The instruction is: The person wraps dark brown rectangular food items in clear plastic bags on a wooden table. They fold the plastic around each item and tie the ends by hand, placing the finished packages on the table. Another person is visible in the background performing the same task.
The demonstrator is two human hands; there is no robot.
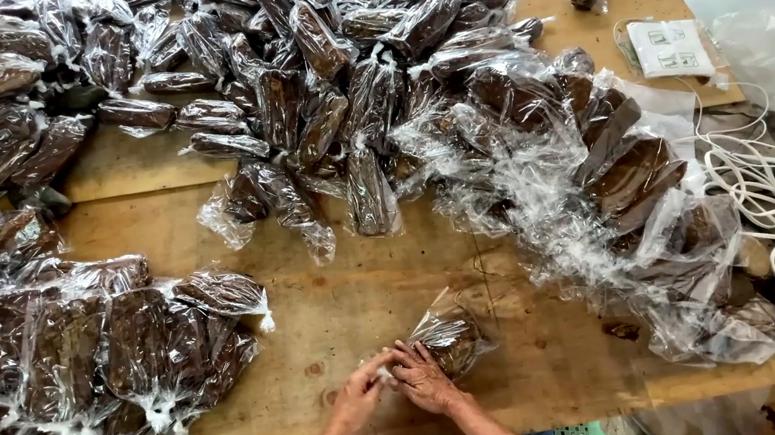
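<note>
Working at the bench's near edge, I see my left hand and right hand pinching the neck of one clear bag of dark slabs; tied bags sit left, a loose pile waits.

Both forearms come up from the six o'clock edge and converge toward twelve. The left hand lies at about eleven o'clock of the right hand, fingertips touching. Both grips are pinched shut, fingers curled inward, wrists bent low and knuckles turned up.
</note>
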